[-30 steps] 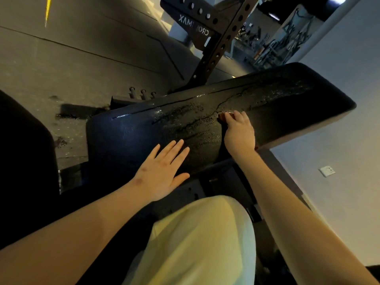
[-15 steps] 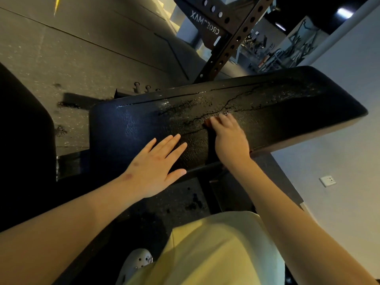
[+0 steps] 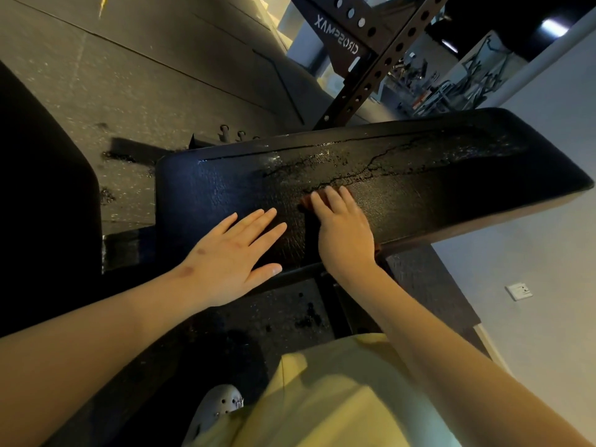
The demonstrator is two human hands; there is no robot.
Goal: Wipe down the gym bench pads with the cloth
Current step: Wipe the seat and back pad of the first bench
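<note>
A long black bench pad point(image 3: 435, 188) with a cracked, wet-looking surface stretches across the middle of the view. My left hand point(image 3: 235, 253) lies flat on its near left part, fingers straight and spread. My right hand point(image 3: 345, 233) presses flat on a dark reddish cloth point(image 3: 305, 204), of which only small edges show beside my fingers and wrist. The rest of the cloth is hidden under my palm.
A black perforated rack upright point(image 3: 374, 69) rises behind the pad. Another dark pad point(image 3: 42, 195) fills the left side. Grey rubber floor point(image 3: 161, 75) lies beyond, a white wall with a socket point(image 3: 518, 291) on the right. My pale trouser leg point(image 3: 322, 398) and a grey shoe point(image 3: 219, 408) show below.
My right hand has slid the cloth leftwards along the pad, closer to my left hand. The left hand has stayed flat in about the same place.
</note>
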